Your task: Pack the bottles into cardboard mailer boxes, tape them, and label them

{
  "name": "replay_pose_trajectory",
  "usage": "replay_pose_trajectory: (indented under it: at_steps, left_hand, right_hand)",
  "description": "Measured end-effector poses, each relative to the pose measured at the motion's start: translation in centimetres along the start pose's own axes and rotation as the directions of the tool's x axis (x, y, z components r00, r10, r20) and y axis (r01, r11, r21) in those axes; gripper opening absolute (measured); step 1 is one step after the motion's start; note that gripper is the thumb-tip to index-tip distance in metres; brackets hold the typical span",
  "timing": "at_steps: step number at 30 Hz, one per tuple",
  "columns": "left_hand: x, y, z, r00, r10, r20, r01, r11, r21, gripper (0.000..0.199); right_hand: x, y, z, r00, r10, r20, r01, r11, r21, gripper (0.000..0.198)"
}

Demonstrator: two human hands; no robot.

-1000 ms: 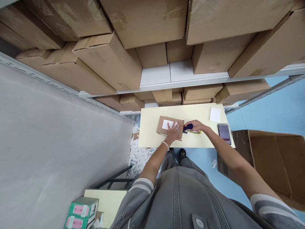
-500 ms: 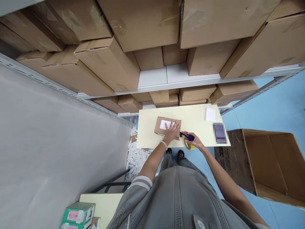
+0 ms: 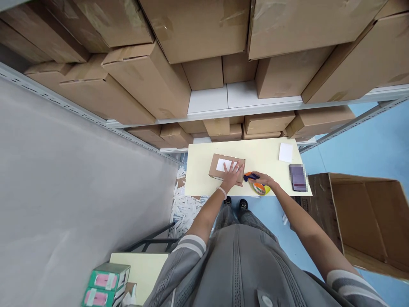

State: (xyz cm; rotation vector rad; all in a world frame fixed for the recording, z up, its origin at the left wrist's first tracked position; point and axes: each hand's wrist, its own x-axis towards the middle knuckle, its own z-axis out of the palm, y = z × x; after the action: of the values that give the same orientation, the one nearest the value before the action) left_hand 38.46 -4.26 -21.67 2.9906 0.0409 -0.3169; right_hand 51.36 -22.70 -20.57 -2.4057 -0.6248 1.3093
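A small brown cardboard box (image 3: 216,171) with a white label (image 3: 221,164) lies on the cream table (image 3: 200,170). My left hand (image 3: 233,174) rests on its top with fingers spread, partly covering the label. Just right of the box, my right hand (image 3: 264,178) is closed around the handle of a tape dispenser (image 3: 252,176), blue and orange with a yellow roll of tape (image 3: 261,188). The dispenser's head is close to the box's right side; whether it touches, I cannot tell.
A white pad (image 3: 285,152) and a blurred purple item (image 3: 298,177) lie on the table's right. Shelves of cardboard boxes (image 3: 204,72) rise behind. A large open carton (image 3: 367,213) stands right. Paper shreds (image 3: 182,213) cover the floor left; green boxes (image 3: 107,281) sit lower left.
My right hand has turned the tape dispenser, tilting its roll outward to the right. My left hand stays on the box. The whole view has shifted slightly.
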Motion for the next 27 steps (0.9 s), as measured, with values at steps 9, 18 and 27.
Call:
replay_pose_trajectory:
  at_steps: [9, 18, 27]
  left_hand:
    - [0.1, -0.1, 0.5, 1.0, 0.001, -0.019, -0.001, 1.0, -0.031, 0.119]
    - [0.4, -0.1, 0.4, 1.0, -0.007, 0.022, 0.007, 1.0, -0.025, 0.119]
    - [0.2, -0.1, 0.2, 1.0, -0.009, 0.01, 0.009, 1.0, 0.001, 0.118]
  right_hand:
    - [0.1, -1.8, -1.5, 0.991, -0.096, -0.091, 0.038, 0.867, -0.497, 0.057]
    - [0.3, -5.6, -1.7, 0.992, -0.123, -0.023, 0.081, 0.771, -0.632, 0.048]
    - [-0.3, -4.9, -1.9, 0.999, -0.005, -0.033, -0.015, 0.809, -0.588, 0.048]
